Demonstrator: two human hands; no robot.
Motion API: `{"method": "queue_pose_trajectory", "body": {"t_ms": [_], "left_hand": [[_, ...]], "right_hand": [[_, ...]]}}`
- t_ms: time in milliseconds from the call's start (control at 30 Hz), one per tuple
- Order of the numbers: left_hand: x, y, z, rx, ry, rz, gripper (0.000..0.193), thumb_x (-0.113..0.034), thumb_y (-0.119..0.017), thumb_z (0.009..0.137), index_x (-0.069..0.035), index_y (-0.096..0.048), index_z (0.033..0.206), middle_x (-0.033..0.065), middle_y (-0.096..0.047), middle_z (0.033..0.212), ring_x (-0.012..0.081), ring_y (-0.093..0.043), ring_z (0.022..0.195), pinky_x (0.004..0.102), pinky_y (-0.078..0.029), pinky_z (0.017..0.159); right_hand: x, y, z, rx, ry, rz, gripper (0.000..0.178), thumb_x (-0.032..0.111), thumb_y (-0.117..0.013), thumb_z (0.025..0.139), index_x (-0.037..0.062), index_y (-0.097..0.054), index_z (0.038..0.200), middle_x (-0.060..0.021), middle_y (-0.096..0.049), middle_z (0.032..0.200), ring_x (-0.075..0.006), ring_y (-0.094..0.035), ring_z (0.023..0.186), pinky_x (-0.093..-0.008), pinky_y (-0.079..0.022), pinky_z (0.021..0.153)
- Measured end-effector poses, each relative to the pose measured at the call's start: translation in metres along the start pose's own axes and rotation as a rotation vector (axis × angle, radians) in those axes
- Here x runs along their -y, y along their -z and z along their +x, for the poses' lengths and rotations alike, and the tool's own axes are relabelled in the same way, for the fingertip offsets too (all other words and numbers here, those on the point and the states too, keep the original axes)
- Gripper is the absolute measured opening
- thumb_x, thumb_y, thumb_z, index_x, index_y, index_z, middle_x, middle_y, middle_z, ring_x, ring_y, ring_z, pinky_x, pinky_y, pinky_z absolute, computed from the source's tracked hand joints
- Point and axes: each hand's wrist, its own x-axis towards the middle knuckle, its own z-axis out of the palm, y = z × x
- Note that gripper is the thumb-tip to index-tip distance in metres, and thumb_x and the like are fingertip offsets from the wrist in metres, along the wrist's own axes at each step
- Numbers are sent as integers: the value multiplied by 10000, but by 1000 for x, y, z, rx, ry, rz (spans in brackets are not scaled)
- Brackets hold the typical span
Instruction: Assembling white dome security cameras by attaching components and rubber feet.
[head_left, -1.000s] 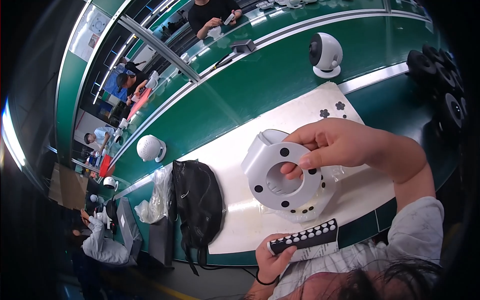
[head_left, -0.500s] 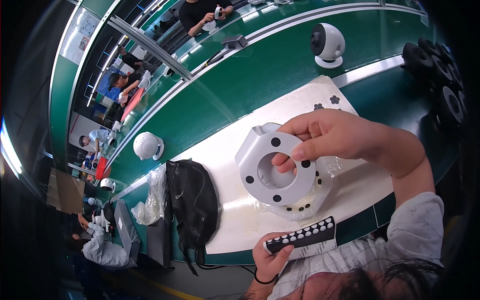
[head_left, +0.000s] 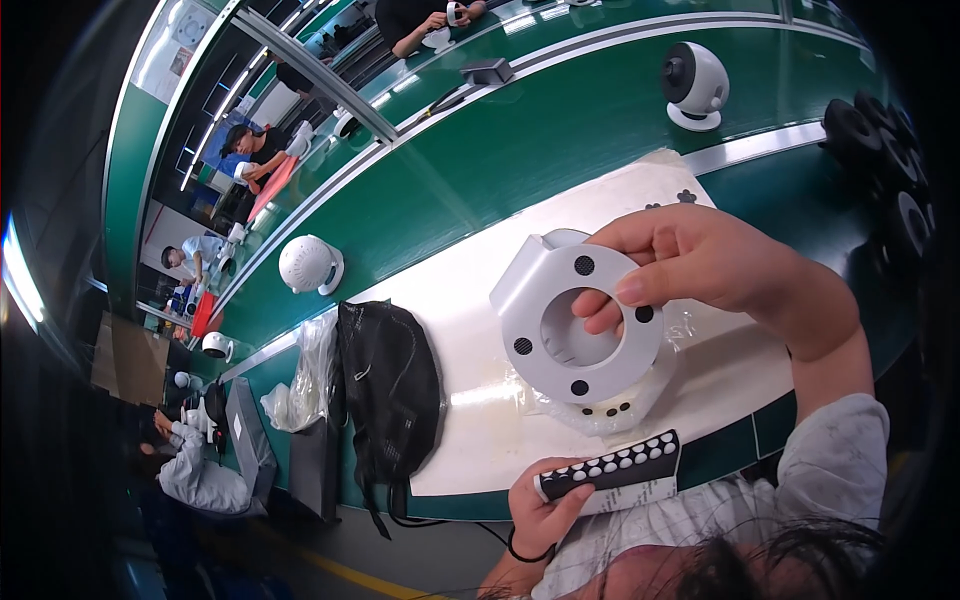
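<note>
My right hand (head_left: 705,265) grips a white plastic ring-shaped base (head_left: 517,372) by its right edge, thumb on the face and fingers reaching into the central hole. Several round black pads sit spaced around the ring's face. In my left hand (head_left: 545,512), low in the view, is a black sticker sheet (head_left: 618,485) with rows of white round spots and a pale backing. Partly hidden under the ring, a pale part with dark dots in clear plastic (head_left: 600,418) lies on the white mat (head_left: 470,430).
A black mesh bag (head_left: 392,390) and crumpled clear plastic (head_left: 312,375) lie left of the mat. Round white fans stand on the green conveyor (head_left: 480,180), one (head_left: 697,85) at back right, another (head_left: 308,265) at left. Black round parts (head_left: 885,150) are stacked far right. Co-workers sit along the line.
The view has shifted slightly, so the ring and both hands sit a little further right in it. My hold on the ring and the sticker sheet looks the same.
</note>
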Motion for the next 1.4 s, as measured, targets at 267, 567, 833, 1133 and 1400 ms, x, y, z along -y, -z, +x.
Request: {"method": "queue_pose_trajectory", "body": {"t_ms": [267,567,833,1133,1400], "left_hand": [[2,1,0,28,8,-18,238,-26,-648,714,51,-559,921,108,-617,853,124,-573,774,219,-443,700],[1,1,-1,51,11,-35,236,-17,-641,718,47,-548,926,105,-619,860,119,-572,776,218,-443,705],[-2,2,2,66,2,-7,226,-19,-639,719,46,-562,922,97,-618,848,115,-573,763,213,-444,692],[2,2,-4,27,39,-24,221,-39,-643,717,40,-576,912,103,-615,841,130,-575,755,222,-443,678],[5,2,-3,46,-14,-9,227,-25,-652,700,50,-578,901,118,-616,848,154,-580,769,240,-448,685]], "right_hand": [[3,1,-2,5,25,16,412,51,-507,775,-85,-425,1156,-148,-587,995,-189,-587,887,-274,-435,817],[1,1,-5,13,57,-16,389,61,-507,787,-87,-436,1140,-152,-589,985,-192,-590,878,-285,-439,825],[-8,10,11,-37,95,-62,376,96,-549,756,-64,-483,1090,-109,-605,938,-159,-595,835,-241,-437,754],[-45,64,56,-459,246,-155,312,51,-488,813,-40,-478,1111,-108,-603,943,-153,-591,775,-254,-453,726],[-126,199,94,-970,332,-1732,219,-8,-472,738,40,-525,945,-104,-571,866,-249,-557,857,-345,-461,716]]}}
